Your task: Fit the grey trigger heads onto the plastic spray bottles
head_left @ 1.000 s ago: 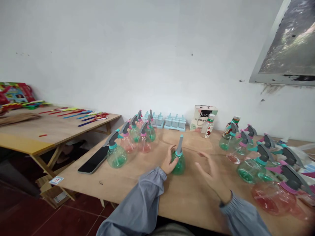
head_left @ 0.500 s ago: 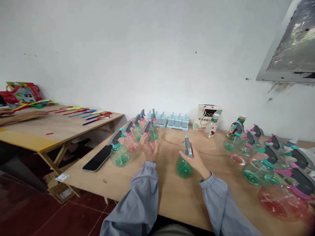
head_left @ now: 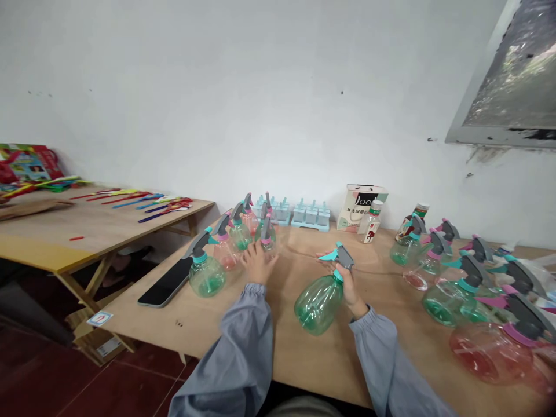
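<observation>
My right hand [head_left: 348, 286] is closed around the neck of a green spray bottle [head_left: 319, 304], which leans with its round base toward the lower left. Its turquoise nozzle and trigger point left. My left hand [head_left: 257, 264] has its fingers curled at a pink spray bottle [head_left: 269, 246] with a grey head; the hand hides part of this bottle. Beside it stand a green spray bottle [head_left: 207, 278], a pink one [head_left: 224, 253] and several more.
On the right side of the table [head_left: 304, 370] stand several spray bottles [head_left: 490, 353]. A black phone [head_left: 166, 284] lies at the left. Blue popsicle molds [head_left: 311, 215], a paper box [head_left: 360, 205] and a clear bottle [head_left: 371, 225] line the wall. A person's forearm [head_left: 35, 208] rests on the other table.
The green spray bottle in my right hand has turned, so its nozzle now points left and its base leans lower left. My left hand has gone from loosely raised to curled at the pink bottle.
</observation>
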Tool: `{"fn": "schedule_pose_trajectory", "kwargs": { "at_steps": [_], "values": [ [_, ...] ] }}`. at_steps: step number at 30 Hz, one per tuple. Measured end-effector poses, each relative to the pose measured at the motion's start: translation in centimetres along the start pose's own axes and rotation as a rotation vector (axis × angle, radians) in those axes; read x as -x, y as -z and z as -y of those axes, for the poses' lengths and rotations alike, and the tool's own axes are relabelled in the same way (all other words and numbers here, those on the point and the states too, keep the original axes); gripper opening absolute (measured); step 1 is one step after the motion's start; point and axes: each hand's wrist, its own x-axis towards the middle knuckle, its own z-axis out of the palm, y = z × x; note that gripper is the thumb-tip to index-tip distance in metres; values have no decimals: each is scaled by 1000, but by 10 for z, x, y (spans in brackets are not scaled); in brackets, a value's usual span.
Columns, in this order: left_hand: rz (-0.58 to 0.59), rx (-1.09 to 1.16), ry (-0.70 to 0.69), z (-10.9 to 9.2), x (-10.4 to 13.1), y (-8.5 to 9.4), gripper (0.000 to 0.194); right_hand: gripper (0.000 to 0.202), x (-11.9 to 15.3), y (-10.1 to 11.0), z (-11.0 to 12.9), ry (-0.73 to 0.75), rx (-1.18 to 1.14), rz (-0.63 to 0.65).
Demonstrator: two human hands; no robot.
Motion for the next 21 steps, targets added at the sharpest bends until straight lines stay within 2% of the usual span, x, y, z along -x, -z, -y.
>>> {"fn": "schedule_pose_trajectory", "kwargs": {
  "at_steps": [3,6,8,14,18,21],
  "values": [
    [28,54,-143,-13,15,-6,59,45,-1,-1,1,-5,-35,-47],
    [55,157,-281,-26,31,-18,59,38,2,2,2,73,77,-156],
    [62,198,-333,-33,41,-25,60,37,5,5,4,123,171,-175],
    [87,229,-377,-37,48,-32,66,28,11,8,2,134,243,-83],
    [96,224,-385,-35,46,-30,66,24,11,10,-2,208,234,-183],
    [103,220,-388,-34,45,-31,67,24,10,11,-5,193,205,-210]
  ]
}}
